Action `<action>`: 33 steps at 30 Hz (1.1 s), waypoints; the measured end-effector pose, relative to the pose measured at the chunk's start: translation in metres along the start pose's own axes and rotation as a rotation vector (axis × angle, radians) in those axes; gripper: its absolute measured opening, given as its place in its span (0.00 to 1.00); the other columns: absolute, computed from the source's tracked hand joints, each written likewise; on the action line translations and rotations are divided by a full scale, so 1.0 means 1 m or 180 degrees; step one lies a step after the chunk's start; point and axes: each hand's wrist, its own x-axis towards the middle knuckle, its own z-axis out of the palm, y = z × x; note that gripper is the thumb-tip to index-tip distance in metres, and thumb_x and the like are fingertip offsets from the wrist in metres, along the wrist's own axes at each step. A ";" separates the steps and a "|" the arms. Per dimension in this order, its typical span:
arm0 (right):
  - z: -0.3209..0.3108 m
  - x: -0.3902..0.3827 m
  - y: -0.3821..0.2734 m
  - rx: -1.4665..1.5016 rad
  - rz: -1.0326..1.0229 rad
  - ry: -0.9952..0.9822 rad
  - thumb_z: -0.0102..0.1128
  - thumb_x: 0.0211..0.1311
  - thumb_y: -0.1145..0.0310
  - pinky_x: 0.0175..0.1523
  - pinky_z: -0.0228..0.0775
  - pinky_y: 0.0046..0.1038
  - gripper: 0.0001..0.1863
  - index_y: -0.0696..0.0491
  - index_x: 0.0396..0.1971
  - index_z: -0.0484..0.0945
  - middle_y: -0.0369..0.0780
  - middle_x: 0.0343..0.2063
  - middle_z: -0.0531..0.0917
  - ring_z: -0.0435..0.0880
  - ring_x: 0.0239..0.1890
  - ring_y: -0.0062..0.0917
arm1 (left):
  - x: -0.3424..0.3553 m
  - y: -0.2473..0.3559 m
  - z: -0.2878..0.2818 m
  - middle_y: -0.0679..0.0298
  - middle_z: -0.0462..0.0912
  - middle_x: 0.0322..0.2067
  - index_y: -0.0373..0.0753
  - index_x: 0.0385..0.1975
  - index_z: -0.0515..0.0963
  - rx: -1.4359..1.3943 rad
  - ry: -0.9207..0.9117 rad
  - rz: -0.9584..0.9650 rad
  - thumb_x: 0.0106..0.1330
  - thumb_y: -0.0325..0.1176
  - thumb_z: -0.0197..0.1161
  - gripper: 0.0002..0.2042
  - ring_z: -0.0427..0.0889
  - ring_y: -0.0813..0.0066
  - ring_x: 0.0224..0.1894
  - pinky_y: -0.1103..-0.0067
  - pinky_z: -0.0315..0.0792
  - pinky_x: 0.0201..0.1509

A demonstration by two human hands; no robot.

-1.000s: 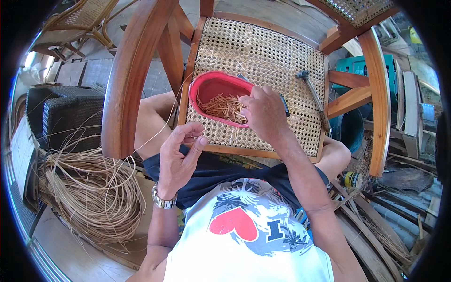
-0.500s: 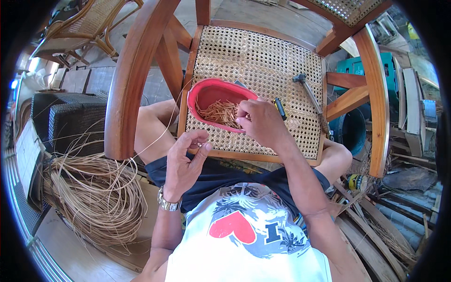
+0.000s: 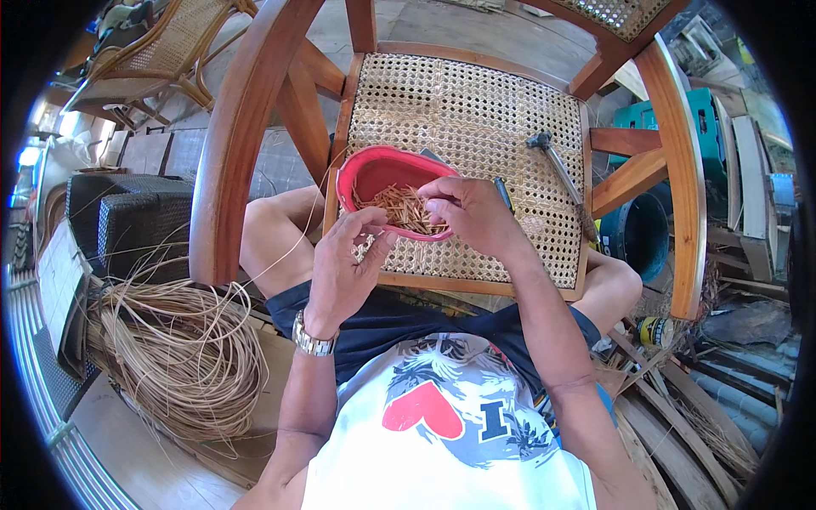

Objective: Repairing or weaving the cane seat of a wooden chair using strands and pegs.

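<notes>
A red oval plastic tub (image 3: 374, 163), holding many short thin wooden sticks (image 3: 398, 204), rests on the woven cane seat (image 3: 476, 98) of a wooden chair. My right hand (image 3: 478, 219) is over the tub's right end, its thumb and fingers pinched together; whatever is between them is too small to make out. At the tub's near left edge, my left hand (image 3: 344, 259) has its fingers curled toward the thumb, and I cannot make out what they hold. Right of the tub lies a hammer (image 3: 557, 168). A small dark tool (image 3: 504, 194) is partly covered by my right hand.
The chair's thick wooden arm (image 3: 228, 161) rises at the left, another wooden post (image 3: 676, 170) at the right. A big coil of cane strands (image 3: 183, 357) lies at left. Dark bucket (image 3: 637, 238), teal crate (image 3: 705, 127) and wood scraps (image 3: 680, 425) are on the right.
My left hand has moved up and right, from below the tub to its near edge. My right hand has shifted slightly but stays at the tub's right end.
</notes>
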 end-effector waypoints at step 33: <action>-0.006 0.001 0.003 0.2340 0.0454 0.0037 0.68 0.60 0.78 0.42 0.77 0.21 0.20 0.58 0.52 0.78 0.38 0.37 0.85 0.84 0.37 0.18 | 0.058 0.021 0.005 0.56 0.81 0.45 0.36 0.48 0.81 0.0198 -0.0702 0.0628 0.55 0.34 0.74 0.21 0.83 0.56 0.46 0.68 0.78 0.48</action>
